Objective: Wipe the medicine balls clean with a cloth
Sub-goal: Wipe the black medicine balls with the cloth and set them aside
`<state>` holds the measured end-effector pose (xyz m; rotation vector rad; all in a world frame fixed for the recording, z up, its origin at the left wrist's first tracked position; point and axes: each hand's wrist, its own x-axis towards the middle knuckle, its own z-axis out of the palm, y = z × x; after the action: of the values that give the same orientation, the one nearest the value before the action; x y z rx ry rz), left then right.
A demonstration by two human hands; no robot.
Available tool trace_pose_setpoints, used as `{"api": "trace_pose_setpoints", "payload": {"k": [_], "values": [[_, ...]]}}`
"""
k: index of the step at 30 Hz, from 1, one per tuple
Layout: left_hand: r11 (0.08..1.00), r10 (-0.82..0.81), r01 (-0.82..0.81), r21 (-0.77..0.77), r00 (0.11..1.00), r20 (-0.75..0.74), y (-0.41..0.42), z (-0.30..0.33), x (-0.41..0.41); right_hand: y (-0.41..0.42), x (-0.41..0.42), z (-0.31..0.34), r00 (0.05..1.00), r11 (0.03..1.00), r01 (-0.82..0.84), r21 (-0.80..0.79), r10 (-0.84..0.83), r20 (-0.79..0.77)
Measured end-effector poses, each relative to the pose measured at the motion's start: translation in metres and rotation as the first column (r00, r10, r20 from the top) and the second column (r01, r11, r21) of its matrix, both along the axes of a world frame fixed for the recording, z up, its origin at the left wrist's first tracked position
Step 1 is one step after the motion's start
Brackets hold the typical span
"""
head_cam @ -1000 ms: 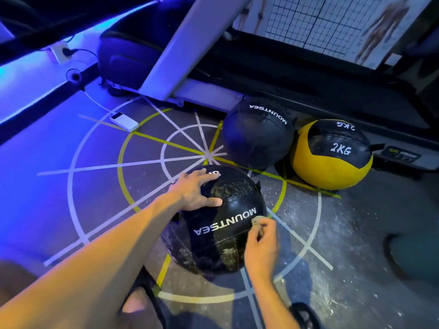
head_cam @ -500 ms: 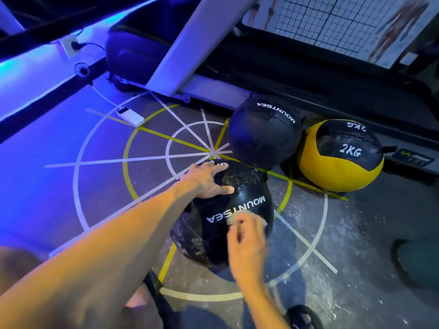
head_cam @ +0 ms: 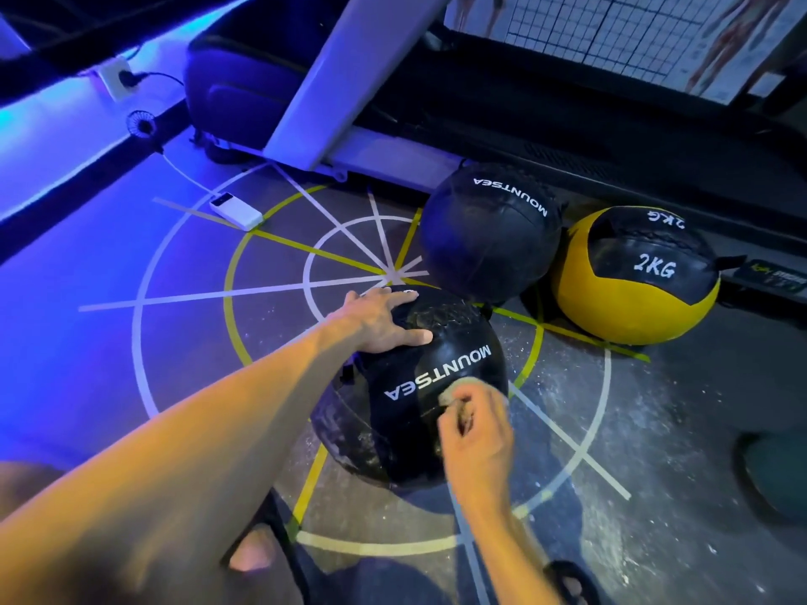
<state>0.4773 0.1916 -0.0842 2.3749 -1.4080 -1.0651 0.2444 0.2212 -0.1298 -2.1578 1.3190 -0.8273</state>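
A black MOUNTSEA medicine ball (head_cam: 406, 412) sits on the marked floor right in front of me, dusty on its lower left side. My left hand (head_cam: 377, 323) rests flat on its top with fingers spread. My right hand (head_cam: 474, 434) pinches a small pale cloth (head_cam: 452, 393) against the ball's right side, below the lettering. A second black MOUNTSEA ball (head_cam: 489, 231) and a yellow-and-black 2KG ball (head_cam: 633, 277) stand side by side behind it.
A treadmill (head_cam: 546, 115) runs along the back, its white upright slanting up. A white power bank (head_cam: 236, 209) with a cable lies on the floor at left. A dark object (head_cam: 773, 478) sits at the right edge. My sandalled feet show at the bottom.
My right hand with the cloth has slid left and up across the ball's side, toward the lettering. The left hand has stayed on top of the ball.
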Motion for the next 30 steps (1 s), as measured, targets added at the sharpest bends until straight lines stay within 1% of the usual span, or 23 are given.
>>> {"api": "trace_pose_setpoints", "payload": {"k": [1,2,3,4,5,6,8,10,11,13,15,16,17,18,20,21,22,23,25,26,27,28,30], "values": [[1.000,0.003,-0.003,-0.003,1.000,-0.001,0.000,0.000,0.002,0.015,0.003,-0.004,0.989,0.992,-0.125,-0.022,0.123,-0.083],[1.000,0.003,-0.003,-0.005,1.000,0.000,-0.001,-0.001,0.004,0.025,0.003,-0.008,0.952,0.963,-0.266,-0.037,0.257,-0.164],[1.000,-0.004,0.004,-0.006,1.000,0.003,-0.001,-0.002,0.007,0.027,-0.002,-0.012,0.905,0.923,-0.380,-0.066,0.355,-0.235],[1.000,-0.010,0.010,-0.004,1.000,0.002,-0.003,-0.005,0.008,0.019,-0.007,-0.013,0.876,0.891,-0.442,-0.108,0.402,-0.267],[1.000,-0.013,0.013,-0.004,1.000,0.002,-0.004,-0.006,0.008,0.006,-0.012,-0.011,0.882,0.895,-0.430,-0.119,0.389,-0.266],[1.000,-0.011,0.011,-0.006,1.000,0.005,-0.004,-0.008,0.008,-0.007,-0.017,-0.005,0.913,0.925,-0.369,-0.088,0.343,-0.220],[1.000,-0.001,0.001,-0.011,1.000,0.011,-0.006,-0.007,0.005,-0.034,-0.026,0.005,0.980,0.984,-0.175,-0.031,0.171,-0.099],[1.000,-0.001,0.001,-0.010,1.000,0.012,-0.007,-0.006,0.001,-0.041,-0.025,0.009,0.997,0.998,-0.051,-0.033,0.049,-0.067],[1.000,-0.004,0.004,-0.010,1.000,0.015,-0.007,-0.005,-0.001,-0.036,-0.021,0.008,0.996,0.996,-0.069,-0.055,0.066,-0.061],[1.000,-0.001,0.002,-0.007,1.000,0.020,-0.006,-0.004,-0.002,-0.015,-0.011,0.002,0.975,0.973,-0.212,-0.087,0.204,-0.090],[1.000,0.008,-0.008,0.000,1.000,0.018,-0.005,-0.003,-0.001,0.002,-0.010,-0.003,0.907,0.909,-0.403,-0.108,0.380,-0.181],[1.000,0.008,-0.008,0.004,1.000,0.013,-0.005,-0.003,0.000,0.001,-0.011,-0.002,0.876,0.880,-0.460,-0.121,0.428,-0.222],[1.000,0.006,-0.006,0.005,1.000,0.010,-0.006,-0.003,0.000,-0.008,-0.015,0.001,0.874,0.883,-0.457,-0.105,0.424,-0.236],[1.000,0.007,-0.007,0.003,1.000,0.009,-0.006,-0.004,-0.001,-0.020,-0.018,0.007,0.898,0.917,-0.397,-0.045,0.378,-0.223],[1.000,0.011,-0.011,-0.001,1.000,0.014,-0.006,-0.002,-0.003,-0.044,-0.025,0.014,0.964,0.977,-0.211,-0.014,0.205,-0.169],[1.000,0.010,-0.010,-0.002,1.000,0.012,-0.007,-0.002,-0.004,-0.047,-0.027,0.013,0.977,0.988,-0.149,-0.029,0.143,-0.157],[1.000,0.008,-0.008,-0.002,1.000,0.011,-0.007,-0.001,-0.006,-0.043,-0.024,0.013,0.977,0.988,-0.147,-0.038,0.139,-0.163],[1.000,0.006,-0.006,-0.004,1.000,0.014,-0.007,0.000,-0.007,-0.033,-0.019,0.009,0.962,0.975,-0.215,-0.055,0.202,-0.182],[1.000,0.012,-0.012,-0.004,1.000,0.016,-0.006,0.001,-0.009,-0.004,-0.009,0.001,0.876,0.905,-0.423,-0.057,0.392,-0.281],[1.000,0.014,-0.014,-0.002,1.000,0.014,-0.006,0.001,-0.008,0.003,-0.008,-0.001,0.830,0.866,-0.495,-0.074,0.446,-0.336],[1.000,0.013,-0.013,0.000,1.000,0.013,-0.006,0.001,-0.008,-0.001,-0.009,-0.001,0.814,0.848,-0.523,-0.089,0.465,-0.349],[1.000,0.012,-0.012,-0.002,1.000,0.015,-0.006,0.000,-0.009,-0.010,-0.011,0.001,0.836,0.868,-0.491,-0.076,0.444,-0.322],[1.000,0.018,-0.018,-0.014,0.999,0.027,-0.005,0.000,-0.011,-0.032,-0.017,0.011,0.928,0.954,-0.298,-0.032,0.281,-0.246]]}}
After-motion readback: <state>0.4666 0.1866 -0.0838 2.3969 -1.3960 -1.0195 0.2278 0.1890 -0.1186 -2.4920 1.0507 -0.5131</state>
